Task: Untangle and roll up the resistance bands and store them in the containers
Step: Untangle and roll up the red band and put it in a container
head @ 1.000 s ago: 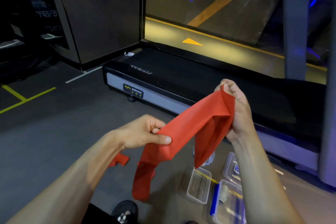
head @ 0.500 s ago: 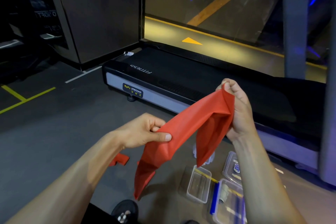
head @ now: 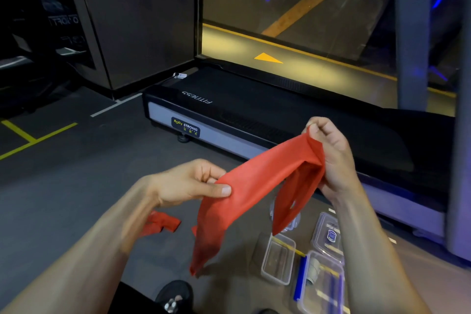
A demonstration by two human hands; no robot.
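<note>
1. My right hand (head: 331, 158) pinches the upper fold of the red resistance band (head: 257, 181) between thumb and fingertips, held raised over the floor in front of the treadmill (head: 254, 120).
2. My left hand (head: 191, 181) grips the band lower down, thumb pressed across its face, fingers curled behind.
3. Band: wide, flat, matte red, spanning between my hands; two loose tails hang down, one from each grip, the shorter showing a small hole.
4. Risk, as I judge it: the pinch at the top is slight, so tension could pull the fold free and the band would snap back or drop.
5. Risk: a twist left in the span would roll in crooked.
6. Below, open clear containers (head: 277, 260) sit on the floor; a hanging tail could brush them.
7. Another red piece (head: 163, 222) lies on the floor near my left forearm.
</note>
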